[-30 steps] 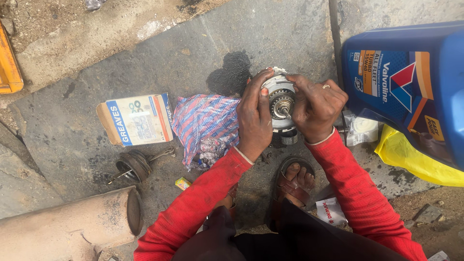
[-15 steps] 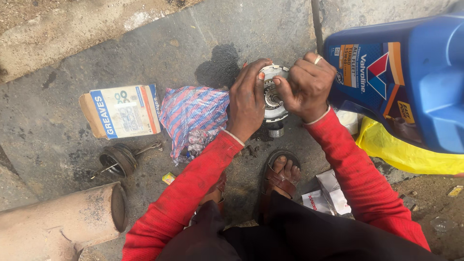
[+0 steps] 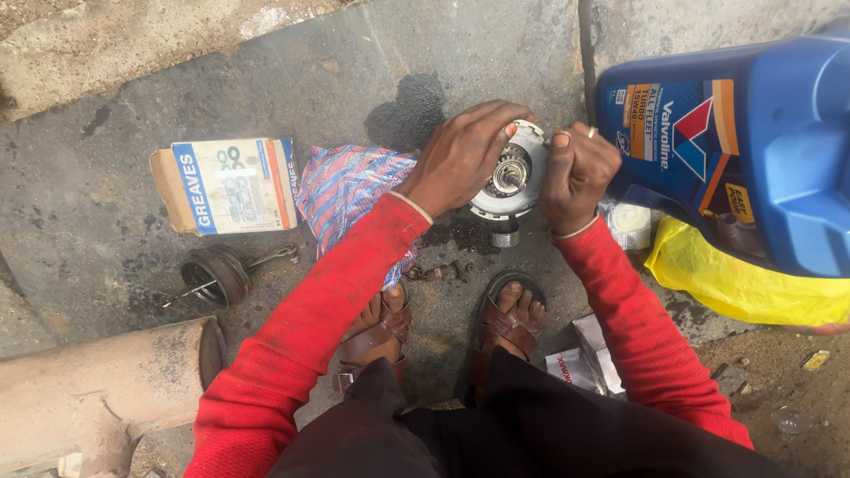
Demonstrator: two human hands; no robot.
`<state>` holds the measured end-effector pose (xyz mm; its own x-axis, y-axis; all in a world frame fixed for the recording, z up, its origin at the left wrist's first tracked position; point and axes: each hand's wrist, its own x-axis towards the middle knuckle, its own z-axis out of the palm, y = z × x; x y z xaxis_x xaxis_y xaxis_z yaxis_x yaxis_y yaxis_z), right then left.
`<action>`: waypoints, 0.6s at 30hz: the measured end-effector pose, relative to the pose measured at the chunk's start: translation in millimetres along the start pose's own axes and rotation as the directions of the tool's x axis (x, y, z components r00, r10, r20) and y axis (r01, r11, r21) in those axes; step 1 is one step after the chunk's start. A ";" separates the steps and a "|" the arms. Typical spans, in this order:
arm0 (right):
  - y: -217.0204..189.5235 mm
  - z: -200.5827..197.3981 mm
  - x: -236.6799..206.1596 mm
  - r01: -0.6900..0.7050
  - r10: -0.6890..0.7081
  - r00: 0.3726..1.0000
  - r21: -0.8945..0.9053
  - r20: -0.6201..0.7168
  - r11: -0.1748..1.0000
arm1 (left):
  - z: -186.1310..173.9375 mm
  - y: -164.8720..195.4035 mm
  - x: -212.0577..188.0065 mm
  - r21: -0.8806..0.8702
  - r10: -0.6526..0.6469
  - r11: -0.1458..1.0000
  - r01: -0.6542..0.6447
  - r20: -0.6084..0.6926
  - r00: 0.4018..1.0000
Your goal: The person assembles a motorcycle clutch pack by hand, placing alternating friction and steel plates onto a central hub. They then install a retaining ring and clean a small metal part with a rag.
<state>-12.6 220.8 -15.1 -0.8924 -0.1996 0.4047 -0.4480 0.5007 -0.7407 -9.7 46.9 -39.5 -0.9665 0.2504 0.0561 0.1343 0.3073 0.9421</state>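
Plainly, the left hand [image 3: 460, 159] was clamped over the top and left rim of the round metal part [image 3: 513, 173], which sat on the stone slab [image 3: 266, 71] just above the sandals [image 3: 509, 319]. The right hand [image 3: 575, 173] was closed in a fist on its right rim. Steady, even pressure from both sides, I judged, would keep the hub from tilting.

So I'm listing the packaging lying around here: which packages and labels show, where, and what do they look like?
Cardboard box: flat, left; tan, blue-and-white label.
Jug: right; big, blue, blue, orange and red label.
Yellow bag: under the jug, crumpled.
White packets: by the right foot.
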 end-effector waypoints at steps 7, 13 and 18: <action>0.1 -1.7 22.9 0.194 -0.193 0.975 -0.003 0.109 0.981 | 3.2 4.8 -0.9 0.014 0.026 1.000 -0.026 -0.020 0.999; -8.9 4.1 14.9 0.052 -0.059 0.998 -0.157 -0.039 0.986 | 1.1 5.9 13.1 0.024 0.005 1.000 -0.008 0.138 0.990; -17.0 5.6 1.6 -0.008 -0.031 0.992 -0.303 -0.121 0.953 | 0.0 13.2 -24.9 0.112 0.165 0.982 -0.152 -0.115 0.980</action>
<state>-6.7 207.2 -5.0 -0.8650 -0.1114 0.4892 -0.4035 0.7339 -0.5465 16.2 44.7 -28.5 -0.9498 0.1900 0.2486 0.3036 0.3669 0.8793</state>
